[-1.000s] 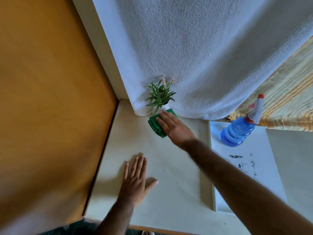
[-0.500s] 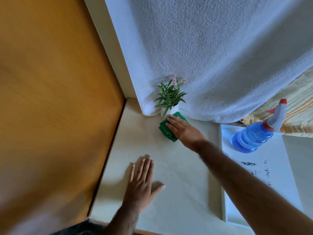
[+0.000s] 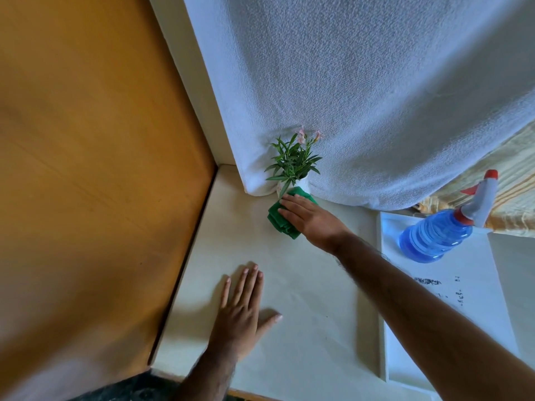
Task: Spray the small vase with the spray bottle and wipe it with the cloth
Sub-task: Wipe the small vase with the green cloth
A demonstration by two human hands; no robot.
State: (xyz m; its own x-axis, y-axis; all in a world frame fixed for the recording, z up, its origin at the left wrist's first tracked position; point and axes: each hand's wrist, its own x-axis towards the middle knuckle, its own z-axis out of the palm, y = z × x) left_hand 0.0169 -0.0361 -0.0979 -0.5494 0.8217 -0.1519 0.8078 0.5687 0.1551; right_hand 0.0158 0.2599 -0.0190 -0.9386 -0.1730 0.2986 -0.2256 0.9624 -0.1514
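A small white vase (image 3: 304, 184) with green leaves and pink flowers stands at the back of the cream table (image 3: 304, 299), against a hanging white towel. My right hand (image 3: 309, 218) presses a folded green cloth (image 3: 282, 221) against the front of the vase, hiding most of it. The fingers lie flat over the cloth. My left hand (image 3: 241, 314) rests flat on the table nearer to me, fingers spread, holding nothing. A blue spray bottle (image 3: 440, 235) with a white and red trigger head stands to the right, apart from both hands.
A white towel (image 3: 362, 91) hangs behind the vase. An orange wooden panel (image 3: 95, 169) walls the left side. The spray bottle stands on a white board (image 3: 463, 299) with dark marks. Striped yellow fabric (image 3: 515, 175) shows at the far right.
My right hand with the green cloth has shifted slightly on the vase's front. My left hand stays flat on the table. The camera view has drifted a little.
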